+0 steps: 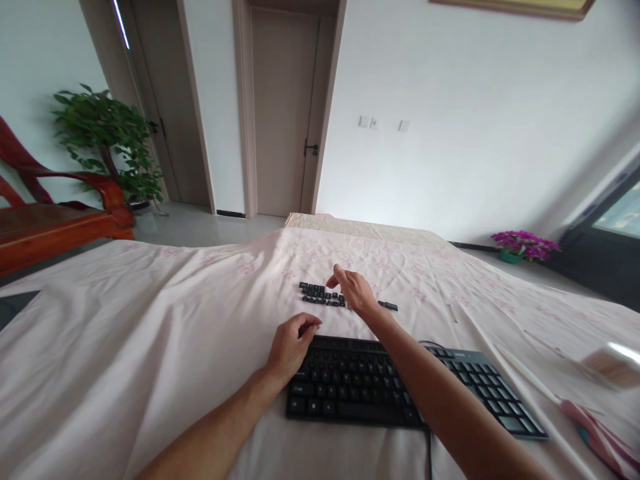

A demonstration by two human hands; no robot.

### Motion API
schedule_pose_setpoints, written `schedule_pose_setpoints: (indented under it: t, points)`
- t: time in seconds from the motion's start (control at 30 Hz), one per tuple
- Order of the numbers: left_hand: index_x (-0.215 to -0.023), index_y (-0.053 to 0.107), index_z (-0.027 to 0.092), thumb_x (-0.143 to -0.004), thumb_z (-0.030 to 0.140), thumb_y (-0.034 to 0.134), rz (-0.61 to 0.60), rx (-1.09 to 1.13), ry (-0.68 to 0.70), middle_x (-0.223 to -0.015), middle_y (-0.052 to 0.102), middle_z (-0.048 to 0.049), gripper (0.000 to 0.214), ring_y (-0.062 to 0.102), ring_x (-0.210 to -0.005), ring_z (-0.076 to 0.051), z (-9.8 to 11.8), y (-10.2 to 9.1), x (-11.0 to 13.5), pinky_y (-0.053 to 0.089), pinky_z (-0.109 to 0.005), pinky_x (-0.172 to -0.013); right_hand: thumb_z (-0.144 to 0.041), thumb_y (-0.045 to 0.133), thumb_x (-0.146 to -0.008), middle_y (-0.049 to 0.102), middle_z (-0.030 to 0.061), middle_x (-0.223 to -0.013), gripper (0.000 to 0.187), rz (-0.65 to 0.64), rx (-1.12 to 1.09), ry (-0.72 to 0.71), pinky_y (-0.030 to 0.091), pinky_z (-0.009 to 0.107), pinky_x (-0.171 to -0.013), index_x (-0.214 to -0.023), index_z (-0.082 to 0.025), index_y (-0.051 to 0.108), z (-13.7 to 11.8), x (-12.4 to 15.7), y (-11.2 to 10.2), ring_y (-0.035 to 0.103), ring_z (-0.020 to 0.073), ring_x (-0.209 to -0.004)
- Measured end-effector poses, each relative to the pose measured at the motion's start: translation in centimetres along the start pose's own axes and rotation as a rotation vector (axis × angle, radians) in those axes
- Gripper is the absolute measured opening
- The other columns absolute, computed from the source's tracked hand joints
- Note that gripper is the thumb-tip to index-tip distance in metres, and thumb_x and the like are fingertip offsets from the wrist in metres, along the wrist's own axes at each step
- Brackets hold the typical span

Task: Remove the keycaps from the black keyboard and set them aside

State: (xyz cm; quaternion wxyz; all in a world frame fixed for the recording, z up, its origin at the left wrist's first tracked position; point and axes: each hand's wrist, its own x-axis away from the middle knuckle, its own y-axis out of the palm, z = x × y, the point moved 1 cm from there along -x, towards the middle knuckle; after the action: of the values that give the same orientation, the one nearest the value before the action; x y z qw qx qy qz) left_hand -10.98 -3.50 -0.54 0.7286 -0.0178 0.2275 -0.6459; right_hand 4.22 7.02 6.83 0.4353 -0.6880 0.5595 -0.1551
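A black computer keyboard (360,380) lies flat on the bed-like cloth surface in front of me. Beyond its back edge, loose black keycaps (320,293) are laid out in short rows. My left hand (293,341) rests at the keyboard's back left corner, thumb and forefinger pinched together; anything between them is too small to make out. Over the right part of the keycap rows is my right hand (354,291), its fingers curled inward. Its fingertips are partly hidden, as are some keycaps beneath it. My right forearm crosses above the keyboard.
A pale pink flowered cloth (200,320) covers the surface. Toward the right lie a thin pale stick (453,313), a pink-handled tool (590,427) and a blurred clear container (613,365). The keyboard cable (429,457) runs toward me. A wooden chair (65,213) stands at left.
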Motion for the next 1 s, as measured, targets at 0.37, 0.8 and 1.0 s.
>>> schedule_pose_setpoints:
  t: [0.37, 0.8, 1.0]
  points:
    - [-0.091, 0.068, 0.023, -0.083, 0.021, 0.050, -0.039, -0.079, 0.089, -0.092, 0.070, -0.0010, 0.019, 0.063, -0.088, -0.017, 0.7, 0.1, 0.7, 0.048, -0.027, -0.083, -0.047, 0.044, -0.089, 0.069, 0.0061, -0.083, 0.037, -0.039, -0.473, 0.046, 0.041, 0.020, -0.049, -0.096, -0.015, 0.060, 1.2, 7.4, -1.0, 0.058, 0.0112, -0.057]
    - [-0.089, 0.068, 0.024, -0.079, 0.015, 0.049, -0.154, -0.229, 0.128, -0.091, 0.068, -0.0014, 0.023, 0.061, -0.089, -0.019, 3.1, -0.3, 1.5, 0.046, -0.029, -0.085, -0.053, 0.031, -0.093, 0.062, 0.0021, -0.066, 0.052, -0.091, -0.580, -0.057, 0.037, 0.020, -0.048, -0.083, -0.016, 0.066, -0.6, 11.2, -1.0, 0.046, 0.0089, -0.047]
    - [-0.082, 0.069, 0.025, -0.069, 0.006, 0.052, -0.264, -0.304, 0.144, -0.088, 0.067, -0.0018, 0.028, 0.060, -0.089, -0.021, 4.5, -0.2, 1.2, 0.045, -0.030, -0.083, -0.055, 0.029, -0.093, 0.061, 0.0019, -0.066, 0.056, -0.189, -0.494, -0.169, 0.038, 0.021, -0.052, -0.080, -0.017, 0.067, -0.9, 11.7, -0.9, 0.047, 0.0103, -0.052]
